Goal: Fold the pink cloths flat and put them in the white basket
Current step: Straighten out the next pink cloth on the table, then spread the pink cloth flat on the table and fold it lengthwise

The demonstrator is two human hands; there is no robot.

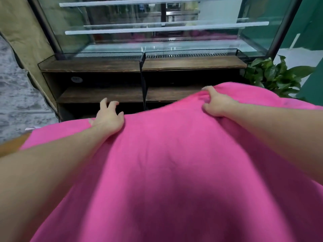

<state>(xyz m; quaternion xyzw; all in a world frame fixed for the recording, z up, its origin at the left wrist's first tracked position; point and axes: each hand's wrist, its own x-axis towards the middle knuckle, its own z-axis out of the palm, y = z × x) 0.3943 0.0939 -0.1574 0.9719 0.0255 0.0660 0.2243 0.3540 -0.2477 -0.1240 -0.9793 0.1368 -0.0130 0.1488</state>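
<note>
A large pink cloth (174,163) fills the lower and middle frame, spread under both forearms. The right hand (215,103), right of centre, bunches a raised fold of the cloth in its curled fingers. The left hand (109,117), left of centre, lies at the cloth's far edge, fingers spread and loosely bent past the edge, gripping nothing visible. Beyond stands a wooden shelf (104,65).

Pink cloth (174,163) over wooden surface (12,143)
</note>
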